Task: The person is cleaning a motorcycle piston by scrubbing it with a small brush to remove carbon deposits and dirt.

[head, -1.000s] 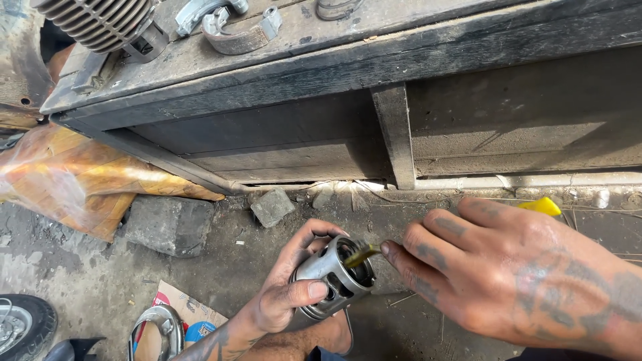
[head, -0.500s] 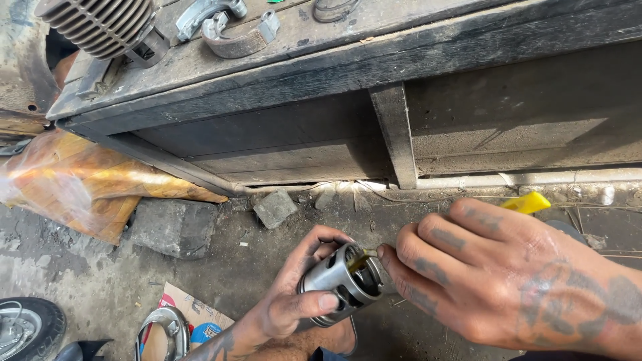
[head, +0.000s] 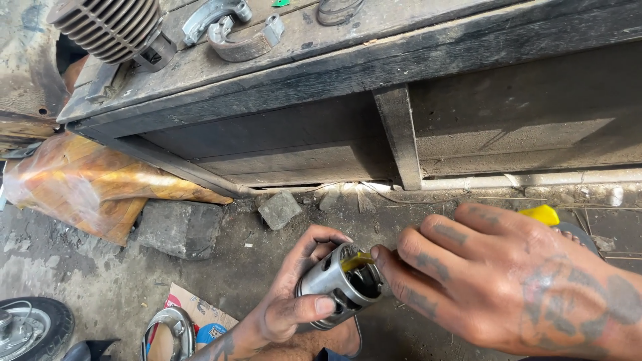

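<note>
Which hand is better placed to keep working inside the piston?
Probably the right hand: its fingertips pinch a yellow piece at the metal piston's open end, while the left hand is wrapped around the piston, steadying it.

Single head-worn view, steeply downward and close over both hands; wooden workbench (head: 374, 60) edge above

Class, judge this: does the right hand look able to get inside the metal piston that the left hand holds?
Probably yes: the left hand holds the piston with its open end facing the right hand, whose fingertips already meet the rim.
</note>
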